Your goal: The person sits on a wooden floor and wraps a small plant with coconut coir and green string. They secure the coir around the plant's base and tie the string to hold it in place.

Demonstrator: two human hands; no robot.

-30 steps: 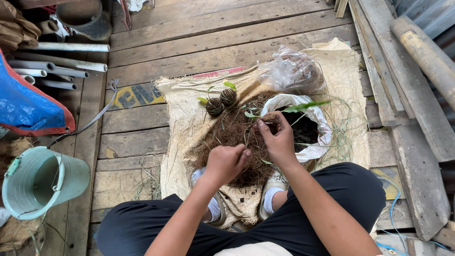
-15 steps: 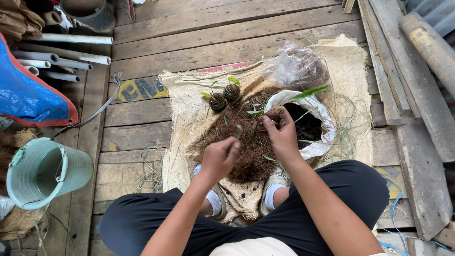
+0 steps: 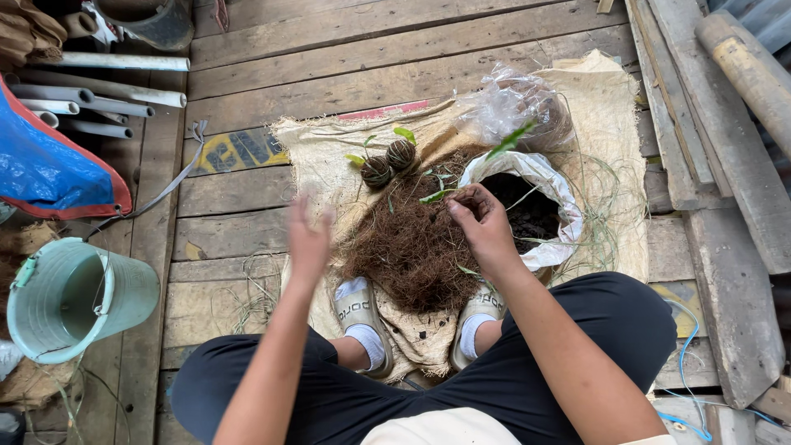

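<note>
the right hand (image 3: 482, 227) pinches a small seedling (image 3: 441, 195) with green leaves and a clump of fibre, at the far edge of the brown coconut-fibre heap (image 3: 412, 247) and just beside the white sack of dark soil (image 3: 535, 177). the left hand (image 3: 306, 243) hovers open and empty, left of the heap. two fibre-wrapped balls (image 3: 389, 163) lie beyond on burlap sacking (image 3: 329, 140).

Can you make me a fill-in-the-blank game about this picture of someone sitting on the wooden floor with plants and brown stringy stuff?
1. The right hand pinches a small plant with a ____ leaf.
2. The left hand is open and holds ____.
3. Two round fibre balls with sprouts sit on the ____ cloth.
4. The pale green ____ stands on the person's left side.

Missing words: green; nothing; sack; bucket
</note>
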